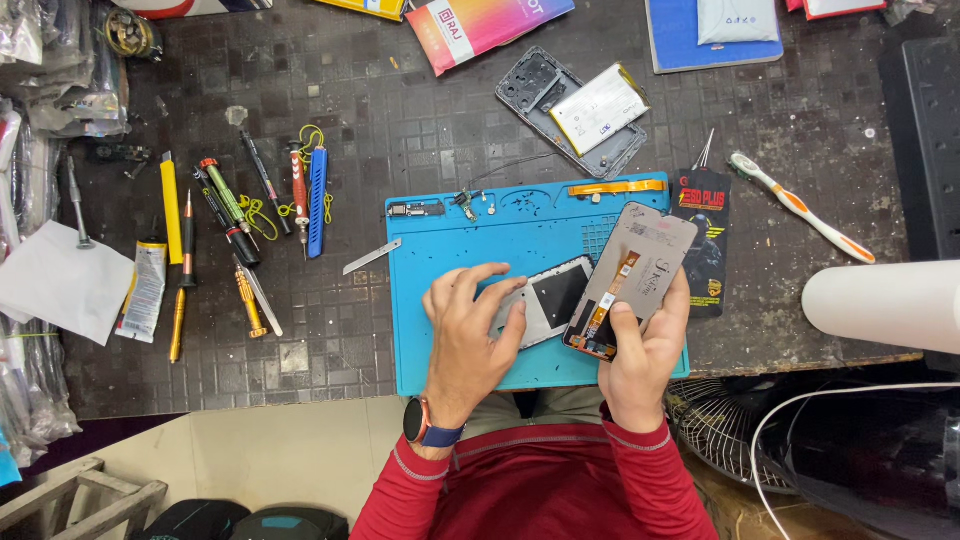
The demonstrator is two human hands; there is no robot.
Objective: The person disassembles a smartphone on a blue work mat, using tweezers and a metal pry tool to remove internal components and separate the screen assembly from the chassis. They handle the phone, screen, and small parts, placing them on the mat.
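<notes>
Your left hand (468, 325) presses flat on phone frame (545, 300) lying on blue mat (440, 290), fingers spread over its left edge. Your right hand (645, 345) grips screen panel (632, 275), tilted, thumb on its back, fingers wrapped behind right edge.

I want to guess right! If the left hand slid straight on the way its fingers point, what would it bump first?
Probably the display panel that the right hand holds. The left hand rests on the phone frame, fingers pointing right.
</notes>
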